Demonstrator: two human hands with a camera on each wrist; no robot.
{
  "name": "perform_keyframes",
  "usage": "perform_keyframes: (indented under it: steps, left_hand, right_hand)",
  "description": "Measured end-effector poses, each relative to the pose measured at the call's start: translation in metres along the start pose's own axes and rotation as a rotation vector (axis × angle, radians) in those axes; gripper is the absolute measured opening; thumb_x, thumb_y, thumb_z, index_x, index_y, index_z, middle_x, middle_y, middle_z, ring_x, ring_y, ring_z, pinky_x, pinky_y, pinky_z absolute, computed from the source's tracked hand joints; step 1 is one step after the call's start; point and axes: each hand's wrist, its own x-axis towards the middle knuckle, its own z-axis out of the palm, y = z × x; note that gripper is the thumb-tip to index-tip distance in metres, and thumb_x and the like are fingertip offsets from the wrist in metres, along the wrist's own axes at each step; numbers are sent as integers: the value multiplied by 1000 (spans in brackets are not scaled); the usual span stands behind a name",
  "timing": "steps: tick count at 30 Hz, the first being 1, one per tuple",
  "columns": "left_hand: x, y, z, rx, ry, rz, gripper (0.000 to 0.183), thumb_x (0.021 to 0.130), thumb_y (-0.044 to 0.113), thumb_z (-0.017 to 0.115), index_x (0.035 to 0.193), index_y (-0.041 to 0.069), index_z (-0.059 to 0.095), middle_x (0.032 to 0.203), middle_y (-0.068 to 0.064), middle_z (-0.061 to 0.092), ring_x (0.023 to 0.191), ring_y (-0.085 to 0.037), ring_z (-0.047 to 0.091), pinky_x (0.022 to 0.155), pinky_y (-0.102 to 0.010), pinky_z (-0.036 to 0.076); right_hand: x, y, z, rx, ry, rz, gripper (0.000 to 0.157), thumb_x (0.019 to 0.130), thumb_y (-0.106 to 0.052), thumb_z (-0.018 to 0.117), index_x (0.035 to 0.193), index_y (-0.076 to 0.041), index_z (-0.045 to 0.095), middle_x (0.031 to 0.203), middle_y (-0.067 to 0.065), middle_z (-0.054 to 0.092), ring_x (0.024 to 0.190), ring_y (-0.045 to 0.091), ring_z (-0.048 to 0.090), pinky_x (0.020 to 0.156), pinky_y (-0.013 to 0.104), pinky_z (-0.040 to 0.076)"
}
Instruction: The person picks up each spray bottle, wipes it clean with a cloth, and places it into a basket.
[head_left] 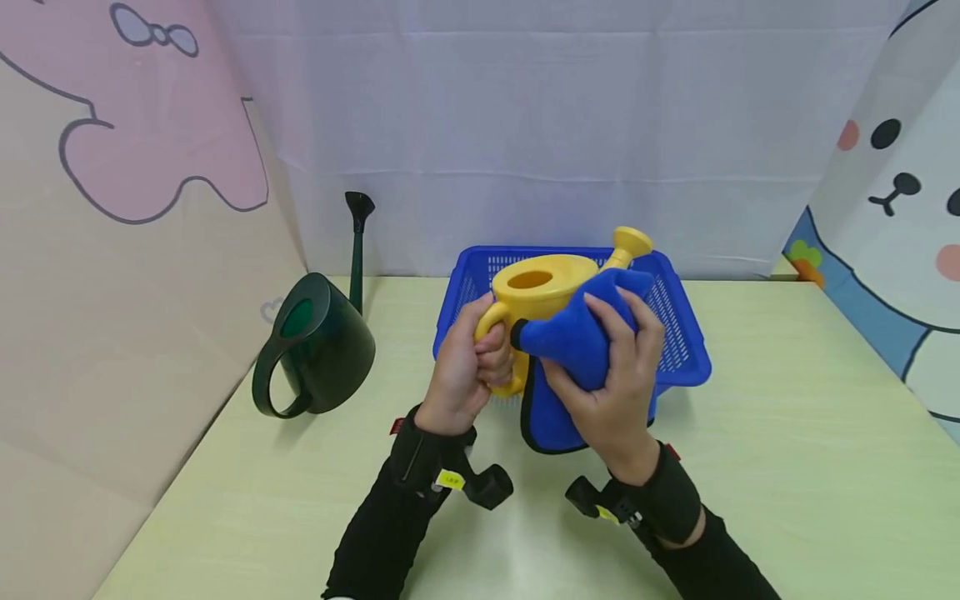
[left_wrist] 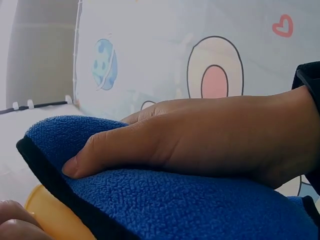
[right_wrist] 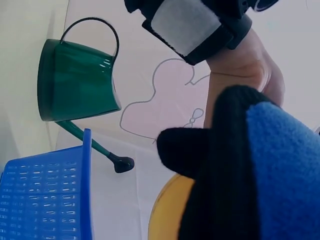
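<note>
In left fingers (head_left: pixel 495 360), the yellow watering can (head_left: pixel 543 302) points lengthwise forward-right.

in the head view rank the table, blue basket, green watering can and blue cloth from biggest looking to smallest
1. Table
2. Blue basket, by its overall outline, though partly covered
3. Green watering can and blue cloth: too close to rank, with the latter bunched and partly behind the right hand

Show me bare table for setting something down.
Bare table: a broad patch right of the blue basket; a narrower one between basket and green watering can. Crowded: around the basket's front, where the left hand holds the yellow watering can, the right hand a blue towel.
</note>
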Motion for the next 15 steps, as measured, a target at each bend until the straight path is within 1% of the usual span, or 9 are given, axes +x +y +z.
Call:
perform_keyframes:
  steps: [11, 15]
  left_hand:
    - [1, -1, -1, 1, 18, -8, 50, 99, 35, 27, 51, 20, 32, 42, 13, 32, 34, -4, 26, 39, -20, 18]
    - [1, -1, -1, 1, 16, -8, 50, 99, 34, 27, 51, 20, 32, 42, 14, 32, 34, -4, 26, 39, -20, 17]
  right_hand:
    - [-1, 3, 1, -20, -12, 6, 63, 82, -54, 58, 118, -2, 50, 127, 25, 37, 121, 36, 38, 99, 51, 34]
    - [-2, 4, 2, -17, -12, 4, 62, 83, -53, 58, 118, -2, 50, 127, 24, 37, 121, 35, 38, 99, 51, 34]
